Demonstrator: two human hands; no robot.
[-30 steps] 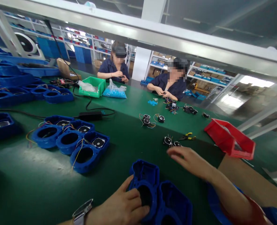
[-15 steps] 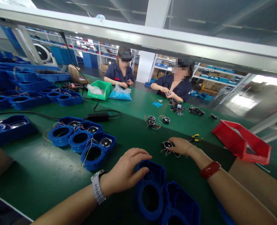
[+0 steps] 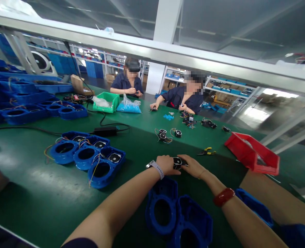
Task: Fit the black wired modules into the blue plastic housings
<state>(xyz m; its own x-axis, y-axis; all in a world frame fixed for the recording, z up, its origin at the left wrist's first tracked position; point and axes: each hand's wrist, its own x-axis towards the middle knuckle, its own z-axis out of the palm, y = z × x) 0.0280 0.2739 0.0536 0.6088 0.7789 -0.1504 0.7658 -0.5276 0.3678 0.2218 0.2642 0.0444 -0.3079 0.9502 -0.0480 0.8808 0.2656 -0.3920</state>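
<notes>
Black part (image 3: 177,162), just one, clasped between left hand (image 3: 166,164) and right hand (image 3: 192,167), beside two blue housings (image 3: 149,213).

No words, labels, brands or numbers can be read anywhere in this view.

Wearing a white strap watch (image 3: 155,168) just behind the left hand (image 3: 168,164), its wide pale band wrapping the wrist. Also wearing a glossy red wristband (image 3: 224,197), chunky and rounded, just behind the right hand (image 3: 193,166). Showing a dark navy work sleeve (image 3: 79,243) at the lower edge of the view, high on the left arm, with both forearms uncovered.
</notes>
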